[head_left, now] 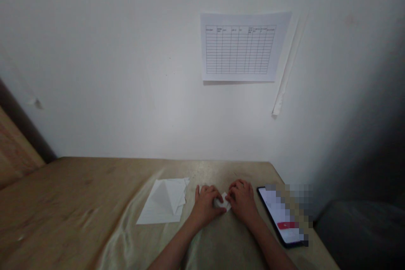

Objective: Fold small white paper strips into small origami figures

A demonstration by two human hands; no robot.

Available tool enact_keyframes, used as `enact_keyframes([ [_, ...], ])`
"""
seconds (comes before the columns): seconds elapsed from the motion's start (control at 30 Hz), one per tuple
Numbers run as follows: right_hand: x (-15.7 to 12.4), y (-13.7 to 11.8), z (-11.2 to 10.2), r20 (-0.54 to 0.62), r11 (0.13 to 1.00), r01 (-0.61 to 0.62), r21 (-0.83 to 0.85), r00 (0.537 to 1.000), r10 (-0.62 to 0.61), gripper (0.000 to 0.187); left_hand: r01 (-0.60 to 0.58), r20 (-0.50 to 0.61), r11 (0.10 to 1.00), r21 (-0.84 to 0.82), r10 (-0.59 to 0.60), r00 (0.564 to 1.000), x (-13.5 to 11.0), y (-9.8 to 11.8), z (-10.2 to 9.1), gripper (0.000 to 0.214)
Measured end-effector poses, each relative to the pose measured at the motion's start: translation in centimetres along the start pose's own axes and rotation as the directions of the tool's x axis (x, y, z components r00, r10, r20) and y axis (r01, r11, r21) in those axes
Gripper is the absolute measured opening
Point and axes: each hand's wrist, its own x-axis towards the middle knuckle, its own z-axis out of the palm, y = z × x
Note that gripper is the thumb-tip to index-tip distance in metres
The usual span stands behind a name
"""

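Note:
Between my two hands, a small folded piece of white paper (225, 203) lies on the brownish cloth-covered table (215, 249). My left hand (207, 203) grips its left side, thumb along the near edge and fingers curled. At the right side, my right hand (242, 197) has its thumb and bent fingers on the paper. Parts of the paper are hidden under the fingers. Left of my left hand rests a stack of white paper sheets (158, 206), with a folded, pointed piece on top.
A phone or tablet (278, 219) with a lit screen, partly pixelated, lies near the table's right edge. Behind the table rises a white wall (126, 71) with a printed table sheet (238, 50) on it. A wooden piece (15, 147) stands at far left, a dark rounded object (360, 232) at right.

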Motion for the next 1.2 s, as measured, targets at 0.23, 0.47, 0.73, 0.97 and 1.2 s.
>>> enact_keyframes([
  [0.23,0.1,0.1,0.2,0.001,1.0,-0.001,-0.006,1.0,0.001,0.007,-0.019,-0.015,1.0,0.021,0.019,1.0,0.0,-0.3,0.5,0.024],
  [0.47,0.0,0.4,0.4,0.006,1.0,0.004,0.0,1.0,-0.004,0.006,-0.024,-0.078,0.999,0.042,0.027,0.997,0.1,-0.3,1.1,0.007],
  [0.73,0.1,0.4,0.4,0.019,1.0,-0.008,0.008,1.0,0.008,0.007,-0.001,-0.065,0.999,0.053,0.005,0.998,0.2,-0.1,1.0,0.013],
  [0.97,0.2,0.2,0.1,0.016,1.0,-0.009,0.001,1.0,0.009,0.007,-0.006,-0.051,0.998,0.058,0.009,0.999,0.2,-0.2,0.9,0.018],
  [1.2,0.1,0.3,0.0,0.031,1.0,-0.012,-0.021,0.999,0.013,0.007,-0.005,-0.023,0.998,0.058,0.006,1.0,0.2,-0.2,0.7,0.02],
])
